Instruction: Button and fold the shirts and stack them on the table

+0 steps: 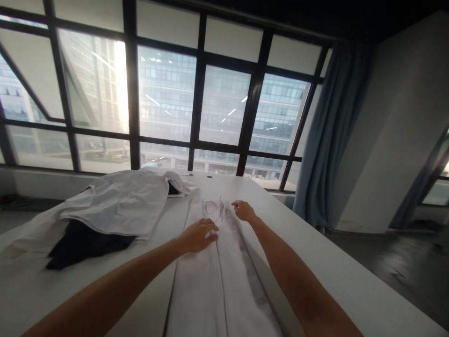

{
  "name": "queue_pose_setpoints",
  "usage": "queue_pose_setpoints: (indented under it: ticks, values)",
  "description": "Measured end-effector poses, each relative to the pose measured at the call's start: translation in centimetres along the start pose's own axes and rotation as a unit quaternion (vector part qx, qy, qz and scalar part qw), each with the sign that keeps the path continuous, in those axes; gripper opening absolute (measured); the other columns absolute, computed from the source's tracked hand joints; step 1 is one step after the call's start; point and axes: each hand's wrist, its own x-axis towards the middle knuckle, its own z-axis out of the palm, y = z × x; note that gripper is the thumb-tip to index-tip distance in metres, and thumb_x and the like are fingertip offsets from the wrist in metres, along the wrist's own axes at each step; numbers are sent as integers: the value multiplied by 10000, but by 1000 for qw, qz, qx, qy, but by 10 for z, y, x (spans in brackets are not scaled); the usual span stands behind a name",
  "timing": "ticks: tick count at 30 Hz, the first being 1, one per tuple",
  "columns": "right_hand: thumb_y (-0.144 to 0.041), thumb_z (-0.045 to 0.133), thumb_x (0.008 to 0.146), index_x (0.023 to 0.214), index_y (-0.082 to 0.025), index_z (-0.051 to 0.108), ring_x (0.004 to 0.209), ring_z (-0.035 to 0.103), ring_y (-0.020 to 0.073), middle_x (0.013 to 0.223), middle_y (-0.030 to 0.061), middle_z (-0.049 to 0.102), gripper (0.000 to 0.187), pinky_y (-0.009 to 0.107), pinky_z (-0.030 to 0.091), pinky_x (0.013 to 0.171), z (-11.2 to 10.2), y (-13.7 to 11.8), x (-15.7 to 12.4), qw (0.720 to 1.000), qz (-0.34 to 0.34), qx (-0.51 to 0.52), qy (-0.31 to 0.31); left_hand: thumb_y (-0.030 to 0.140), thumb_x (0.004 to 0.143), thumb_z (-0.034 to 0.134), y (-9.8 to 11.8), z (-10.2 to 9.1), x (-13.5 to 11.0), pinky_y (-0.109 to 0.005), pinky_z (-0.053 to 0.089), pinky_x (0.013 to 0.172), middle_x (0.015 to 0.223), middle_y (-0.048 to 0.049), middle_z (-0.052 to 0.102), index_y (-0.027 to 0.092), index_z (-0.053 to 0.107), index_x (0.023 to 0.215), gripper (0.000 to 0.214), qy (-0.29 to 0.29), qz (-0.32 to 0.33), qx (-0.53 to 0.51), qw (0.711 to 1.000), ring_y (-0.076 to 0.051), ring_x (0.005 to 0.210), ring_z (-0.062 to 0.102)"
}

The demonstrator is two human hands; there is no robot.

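A long white garment [205, 281] lies lengthwise on the table in front of me, with a dark line down its middle and a gathered opening at its far end. It could be trousers or a coat; I cannot tell which. My left hand [199, 235] rests over its upper left part, thumb and fingers apart. At the far right corner of the garment is my right hand [243, 210], its fingers bent together. Whether cloth is pinched between those fingertips is too small to make out.
Left of the garment, a heap of white clothing [119, 201] covers part of a dark cloth [87, 243]. Both are on the white table [308, 262], whose right edge runs diagonally. Behind it are large windows [166, 93] and a blue curtain [326, 140].
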Motion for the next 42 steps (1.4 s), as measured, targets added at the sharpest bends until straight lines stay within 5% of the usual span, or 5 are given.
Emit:
queue_pose_setpoints:
  ticks: [5, 14, 19, 31, 42]
  values:
    - [-90, 460, 858, 1294, -113, 603, 1126, 581, 206, 1240, 135, 639, 459, 275, 397, 981, 16, 19, 60, 996, 0, 85, -24, 474, 887, 534, 8, 15, 10, -505, 377, 1053, 1438, -91, 484, 275, 593, 1267, 433, -67, 4, 36, 997, -302, 1312, 435]
    - [-223, 553, 857, 976, -109, 725, 756, 603, 133, 878, 59, 722, 238, 198, 445, 662, 50, 33, 112, 979, -11, 147, -138, 470, 840, 607, -7, 11, 4, -408, 399, 1078, 1444, -100, 482, 247, 707, 1100, 357, -88, -30, -24, 995, -273, 1331, 435]
    - [-48, 560, 727, 905, -78, 712, 661, 573, 110, 759, 48, 695, 236, 181, 407, 596, 52, 30, 128, 984, 23, 102, -141, 454, 832, 623, -2, 8, 5, -399, 408, 1074, 1455, -92, 472, 228, 705, 1050, 324, -87, -47, -31, 995, -260, 1344, 422]
    - [-369, 536, 856, 1002, -135, 692, 969, 630, 234, 1075, 149, 676, 317, 312, 445, 822, 64, -14, 101, 987, 7, -151, 53, 413, 905, 523, -10, 21, -2, -378, 361, 1120, 1448, -73, 487, 223, 639, 1085, 287, -56, -21, -55, 997, -229, 1391, 361]
    - [-474, 538, 849, 1023, -243, 734, 1029, 606, 240, 1125, 88, 666, 349, 331, 433, 853, 43, -26, 55, 991, -22, -117, -55, 317, 951, 425, -154, -5, 83, -400, 324, 1113, 1410, -121, 517, 179, 569, 1276, 381, -9, -196, 109, 975, -236, 1326, 443]
